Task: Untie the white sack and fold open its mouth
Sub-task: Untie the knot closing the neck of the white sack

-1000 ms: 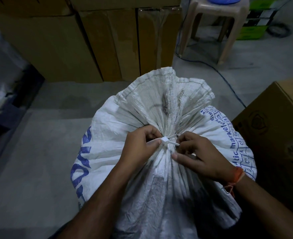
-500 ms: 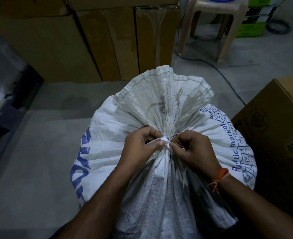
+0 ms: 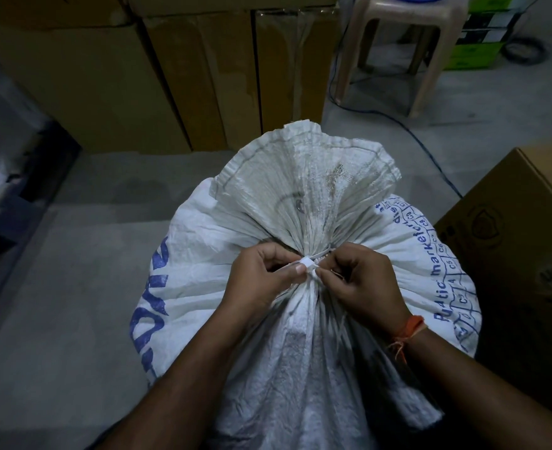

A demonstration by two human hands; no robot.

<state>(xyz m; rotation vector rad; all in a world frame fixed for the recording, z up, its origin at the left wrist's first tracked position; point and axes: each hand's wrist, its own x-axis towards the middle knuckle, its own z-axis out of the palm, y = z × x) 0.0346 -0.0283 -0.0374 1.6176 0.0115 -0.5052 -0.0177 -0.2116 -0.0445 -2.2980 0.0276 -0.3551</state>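
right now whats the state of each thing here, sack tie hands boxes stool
sack: upright, mouth bunched shut
tie: cinched round the neck, not undone
left hand: pinching the tie
right hand: fingers closed at the tie
boxes: closed, standing behind the sack
box: closed, to the right of the sack
stool: upright, blue thing on top
cable: loose on the floor

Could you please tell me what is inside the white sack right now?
That cannot be seen. The white sack is cinched shut at its neck by a white tie, which the left hand and right hand pinch. Only bunched, pleated fabric shows above it.
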